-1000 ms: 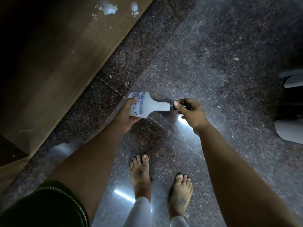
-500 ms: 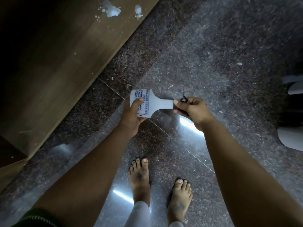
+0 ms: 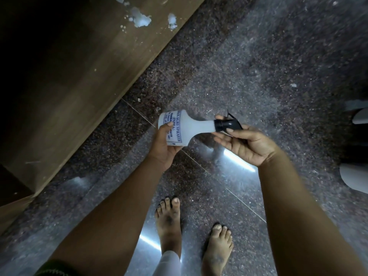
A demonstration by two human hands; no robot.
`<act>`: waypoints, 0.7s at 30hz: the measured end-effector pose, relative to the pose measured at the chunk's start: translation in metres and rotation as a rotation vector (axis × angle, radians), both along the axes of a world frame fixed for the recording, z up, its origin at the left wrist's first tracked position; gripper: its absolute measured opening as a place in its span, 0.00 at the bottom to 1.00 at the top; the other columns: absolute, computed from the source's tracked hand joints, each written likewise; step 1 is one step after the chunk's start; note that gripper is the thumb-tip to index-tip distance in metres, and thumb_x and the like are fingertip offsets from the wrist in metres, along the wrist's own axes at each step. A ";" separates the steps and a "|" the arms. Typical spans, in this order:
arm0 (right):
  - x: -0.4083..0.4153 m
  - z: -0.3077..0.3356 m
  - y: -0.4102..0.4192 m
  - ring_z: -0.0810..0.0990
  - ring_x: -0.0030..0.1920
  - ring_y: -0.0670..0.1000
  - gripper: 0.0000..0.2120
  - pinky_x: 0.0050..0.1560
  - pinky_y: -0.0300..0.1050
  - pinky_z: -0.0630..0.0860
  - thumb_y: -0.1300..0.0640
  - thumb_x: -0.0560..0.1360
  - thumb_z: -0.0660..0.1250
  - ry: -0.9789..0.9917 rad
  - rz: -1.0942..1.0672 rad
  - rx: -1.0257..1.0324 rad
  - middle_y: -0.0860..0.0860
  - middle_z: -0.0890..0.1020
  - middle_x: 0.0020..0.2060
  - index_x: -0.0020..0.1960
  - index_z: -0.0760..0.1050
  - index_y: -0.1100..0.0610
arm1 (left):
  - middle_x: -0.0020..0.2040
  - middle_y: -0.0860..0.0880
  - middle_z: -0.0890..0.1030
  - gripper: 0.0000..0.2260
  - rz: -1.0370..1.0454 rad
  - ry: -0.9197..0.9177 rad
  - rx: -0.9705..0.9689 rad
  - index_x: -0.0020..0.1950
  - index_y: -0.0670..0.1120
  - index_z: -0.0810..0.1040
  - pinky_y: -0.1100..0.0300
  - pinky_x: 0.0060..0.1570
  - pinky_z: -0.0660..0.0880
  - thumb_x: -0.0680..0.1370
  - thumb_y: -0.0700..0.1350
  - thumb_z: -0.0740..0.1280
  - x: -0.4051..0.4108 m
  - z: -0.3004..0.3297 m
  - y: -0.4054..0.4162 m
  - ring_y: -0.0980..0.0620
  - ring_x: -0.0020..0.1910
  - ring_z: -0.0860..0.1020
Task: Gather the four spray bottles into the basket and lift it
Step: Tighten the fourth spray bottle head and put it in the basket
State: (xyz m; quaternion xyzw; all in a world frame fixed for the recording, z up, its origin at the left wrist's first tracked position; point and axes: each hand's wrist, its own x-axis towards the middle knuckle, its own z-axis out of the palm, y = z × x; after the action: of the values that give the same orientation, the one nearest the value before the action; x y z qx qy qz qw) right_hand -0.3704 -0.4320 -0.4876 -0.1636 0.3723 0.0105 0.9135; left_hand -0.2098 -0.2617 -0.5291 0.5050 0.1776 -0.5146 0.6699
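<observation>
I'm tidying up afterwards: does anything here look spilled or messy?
Yes: white clumps and specks lie scattered on the brown wooden surface at upper left, like spilled residue. What they are is unclear. The spray bottle looks intact.

— What sort of place is this?

— Looks like a room in a home, dimly lit. The floor (image 3: 258, 56) is polished dark speckled granite laid in large slabs, with thin joint lines running across it and streaks of light reflected near the person's feet.

— Why a home and not a shop?

— The person stands barefoot (image 3: 169, 222) on the stone. On the left, a brown wooden panel (image 3: 83, 80), perhaps a door or the side of a cupboard, meets the floor, with white paint or plaster splotches (image 3: 140, 16) on it at the far end.

— Anything else?

— Pale rounded shapes (image 3: 356, 178) at the right edge; I cannot tell what they are.
</observation>
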 end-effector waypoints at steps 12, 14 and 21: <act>0.024 -0.005 0.012 0.78 0.27 0.42 0.06 0.26 0.32 0.74 0.54 0.69 0.74 0.601 -0.029 -0.245 0.49 0.82 0.31 0.40 0.81 0.55 | 0.48 0.55 0.84 0.21 -0.174 -0.267 -0.053 0.58 0.57 0.73 0.58 0.38 0.80 0.67 0.48 0.71 0.005 0.000 -0.003 0.56 0.45 0.83; 0.024 -0.003 0.007 0.79 0.29 0.43 0.05 0.30 0.31 0.78 0.55 0.69 0.74 0.544 -0.086 -0.145 0.50 0.82 0.30 0.37 0.83 0.57 | 0.48 0.55 0.83 0.23 -0.195 -0.260 -0.089 0.61 0.55 0.71 0.59 0.38 0.80 0.67 0.47 0.71 0.011 0.001 -0.002 0.56 0.45 0.83; 0.018 0.015 0.004 0.85 0.50 0.54 0.09 0.49 0.38 0.81 0.70 0.69 0.64 0.064 -0.332 0.054 0.61 0.84 0.46 0.47 0.80 0.68 | 0.58 0.47 0.79 0.39 -0.121 -0.165 -0.064 0.73 0.47 0.64 0.57 0.41 0.80 0.64 0.51 0.71 0.017 0.011 -0.009 0.52 0.50 0.82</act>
State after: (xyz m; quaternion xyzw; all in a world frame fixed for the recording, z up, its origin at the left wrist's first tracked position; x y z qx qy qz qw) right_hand -0.3527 -0.4282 -0.4728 -0.0749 0.4227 -0.1255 0.8944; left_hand -0.1931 -0.2709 -0.5184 0.5337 0.0744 -0.5160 0.6659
